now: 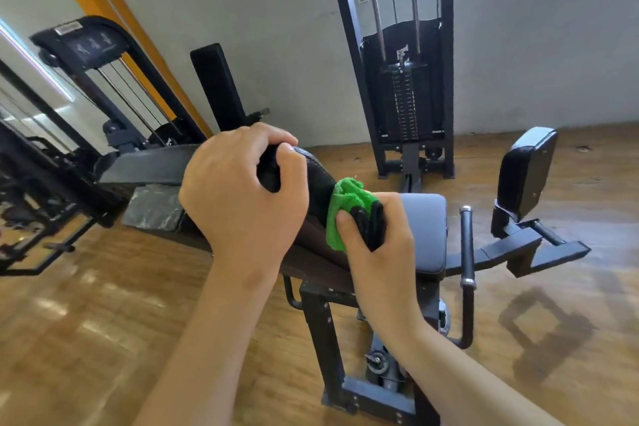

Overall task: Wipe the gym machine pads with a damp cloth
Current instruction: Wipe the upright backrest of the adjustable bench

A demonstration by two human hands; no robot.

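The left hand (238,194) grips the pad (316,180) at its upper end; the right hand (380,245) clutches the cloth (345,199) against it, just below.

Two hands: left hand (242,197), right hand (377,239). One green cloth (345,204). Four pads: gripped pad (318,183), seat pad (425,228), side pad (525,173), upright pad (214,86). Two weight towers (408,97) (86,41).
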